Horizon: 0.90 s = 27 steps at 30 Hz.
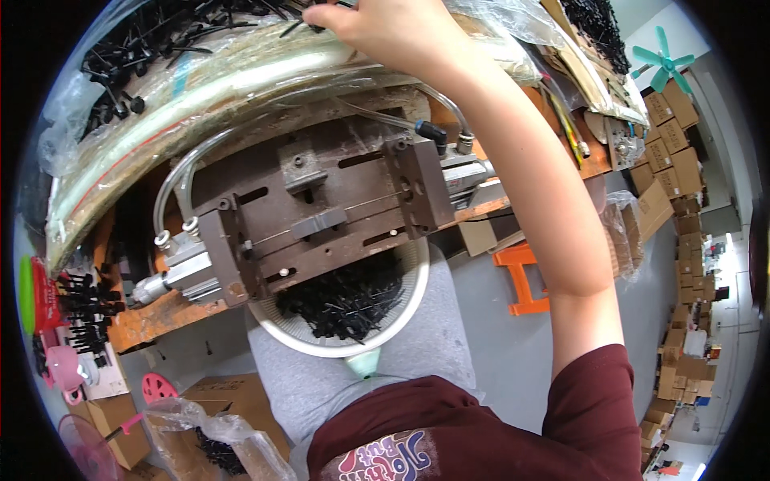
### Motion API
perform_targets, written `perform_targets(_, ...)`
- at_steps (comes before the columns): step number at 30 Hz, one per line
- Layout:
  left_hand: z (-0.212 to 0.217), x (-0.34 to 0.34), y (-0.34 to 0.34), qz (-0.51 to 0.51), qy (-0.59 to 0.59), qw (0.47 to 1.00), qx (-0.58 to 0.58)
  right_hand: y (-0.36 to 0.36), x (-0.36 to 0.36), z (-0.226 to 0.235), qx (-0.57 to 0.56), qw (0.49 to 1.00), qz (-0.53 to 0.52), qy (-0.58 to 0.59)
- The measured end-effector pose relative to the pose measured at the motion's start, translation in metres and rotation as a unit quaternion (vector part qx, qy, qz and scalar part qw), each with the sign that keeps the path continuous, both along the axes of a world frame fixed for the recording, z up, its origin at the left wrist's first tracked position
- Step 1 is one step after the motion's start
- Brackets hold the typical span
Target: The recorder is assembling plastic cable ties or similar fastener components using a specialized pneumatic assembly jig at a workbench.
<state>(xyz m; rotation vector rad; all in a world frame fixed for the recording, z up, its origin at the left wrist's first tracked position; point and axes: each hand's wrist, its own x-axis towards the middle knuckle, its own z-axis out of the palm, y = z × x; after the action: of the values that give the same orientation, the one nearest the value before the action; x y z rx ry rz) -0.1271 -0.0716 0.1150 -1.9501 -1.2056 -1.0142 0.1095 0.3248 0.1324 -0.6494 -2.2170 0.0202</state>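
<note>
Brown cardboard boxes stack in a tall column along the right edge, more of them lower down the aisle floor. Another brown carton sits at lower left beside a clear plastic bag with black pieces inside. A pink basket lies by it.

Up top, the right hand reaches into a heap of black screws lying on clear plastic sheeting at the far edge of the surface. The fingers point into the pile, curled; whether they are pinching a screw I cannot tell. The screws are small, dark, thin-shanked with round heads, tangled every which way.

Below, a brown metal fixture with silver air cylinders at its ends overhangs a white bowl holding more black screws, resting on the person's lap. Left hand not seen.
</note>
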Motion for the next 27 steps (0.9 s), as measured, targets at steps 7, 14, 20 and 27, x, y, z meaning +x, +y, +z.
perform_targets(7,-0.064,0.042,0.042,-0.016,-0.578,0.7,-0.418,-0.06,-0.014,-0.013,0.103,0.994,-0.033,0.017)
perform_targets(14,-0.075,0.065,0.058,-0.109,-0.675,0.574,-0.45,-0.203,-0.011,-0.062,-0.309,0.936,0.136,0.101)
perform_targets(20,-0.075,0.073,0.06,-0.127,-0.628,0.621,-0.451,-0.233,-0.001,-0.095,-0.555,0.793,0.164,0.192)
perform_targets(27,-0.075,0.083,0.063,-0.137,-0.567,0.687,-0.433,-0.242,-0.002,-0.106,-0.569,0.773,0.159,0.232)
